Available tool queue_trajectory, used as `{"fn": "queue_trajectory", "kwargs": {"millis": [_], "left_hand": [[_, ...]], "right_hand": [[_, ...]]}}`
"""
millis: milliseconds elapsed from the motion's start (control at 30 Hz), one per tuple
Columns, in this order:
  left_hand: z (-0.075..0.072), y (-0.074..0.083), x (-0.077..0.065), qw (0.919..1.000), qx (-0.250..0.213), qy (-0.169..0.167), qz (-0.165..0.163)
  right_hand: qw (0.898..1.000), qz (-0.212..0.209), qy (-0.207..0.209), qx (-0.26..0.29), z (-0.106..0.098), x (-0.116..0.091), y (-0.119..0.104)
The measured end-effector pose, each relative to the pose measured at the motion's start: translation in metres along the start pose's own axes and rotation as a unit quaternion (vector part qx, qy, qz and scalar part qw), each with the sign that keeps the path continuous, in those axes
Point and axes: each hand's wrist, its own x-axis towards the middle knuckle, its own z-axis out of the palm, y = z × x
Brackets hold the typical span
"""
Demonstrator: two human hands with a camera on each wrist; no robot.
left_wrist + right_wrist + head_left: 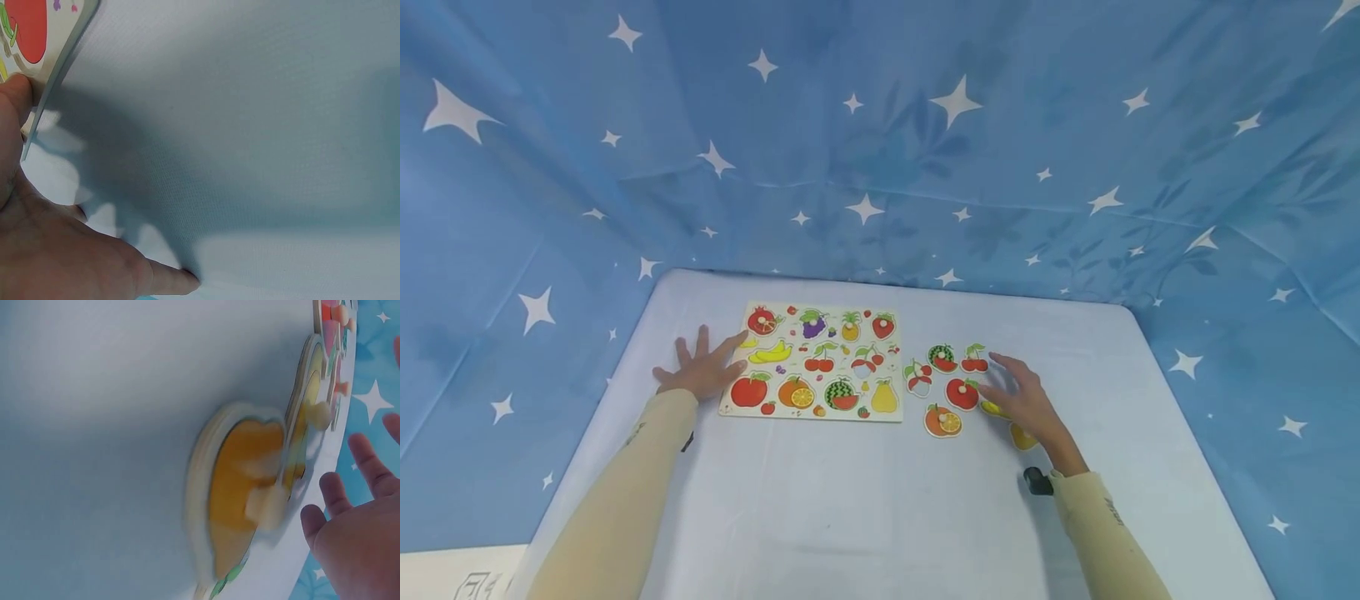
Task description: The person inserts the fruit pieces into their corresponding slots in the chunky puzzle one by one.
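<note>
A fruit puzzle board (816, 414) lies flat, with knobbed pieces such as the grape piece (813, 325) and the strawberry piece (883, 327) along its far row. My left hand (703, 372) is spread at the board's left edge; in the left wrist view its thumb (19, 94) touches the board there. Over the loose pieces right of the board hovers my right hand (1028, 406), fingers apart and holding nothing. Partly under it are the banana piece (995, 409) and a yellow-orange piece (240, 481). The red apple piece (961, 394) lies near its fingertips.
Other loose pieces are the watermelon piece (942, 358), the cherry piece (974, 359), the orange piece (942, 422) and a red-and-blue piece (918, 379). A white cloth covers the table (850, 517). Blue star-patterned curtains (880, 150) stand behind and at the sides.
</note>
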Motion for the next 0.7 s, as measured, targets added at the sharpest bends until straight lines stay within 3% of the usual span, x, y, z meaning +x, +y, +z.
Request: {"fn": "queue_trajectory", "kwargs": {"millis": [200,700], "left_hand": [[-0.003,0.005,-0.004,1.0,-0.001,-0.003,-0.003],[-0.001,0.0,0.004,0.9999,0.005,-0.01,-0.004]], "right_hand": [[0.999,0.001,0.006,-0.031,-0.003,-0.008,0.013],[0.999,0.011,0.034,-0.033,0.002,-0.023,0.026]]}}
